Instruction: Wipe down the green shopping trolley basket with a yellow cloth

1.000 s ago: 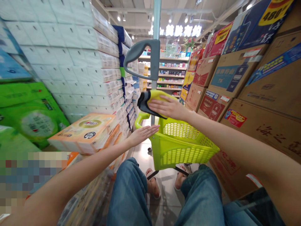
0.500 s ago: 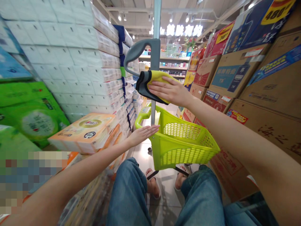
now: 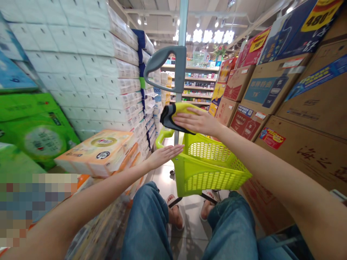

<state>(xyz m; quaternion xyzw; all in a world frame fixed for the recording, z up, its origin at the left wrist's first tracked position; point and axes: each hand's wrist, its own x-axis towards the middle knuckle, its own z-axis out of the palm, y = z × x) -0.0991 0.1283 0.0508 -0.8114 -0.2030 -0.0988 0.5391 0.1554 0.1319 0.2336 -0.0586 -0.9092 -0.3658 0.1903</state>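
Observation:
A lime-green shopping trolley (image 3: 217, 180) with perforated basket walls stands between my knees, and a metal pole (image 3: 183, 23) with a grey loop handle (image 3: 180, 70) rises from its near end. Below that handle, my right hand (image 3: 196, 121) holds a yellow-and-grey cloth (image 3: 169, 117) with black edging against the pole. Its fingers lie long across the cloth; the thumb is hidden. Lower down, my left hand (image 3: 168, 154) rests flat on the trolley's upper edge beside its green curved grip (image 3: 161, 137), fingers stretched out and together.
White tissue packs (image 3: 89, 68) are stacked high on the left, with an orange tissue pack (image 3: 97, 150) in front and green packages (image 3: 40, 133) beside it. Cardboard cartons (image 3: 260, 86) line the right side. Stocked shelves (image 3: 199, 86) stand at the aisle's far end.
My right hand and the cloth have slid down the pole, away from the grey loop handle, which now shows whole. My left hand has stayed on the trolley's edge.

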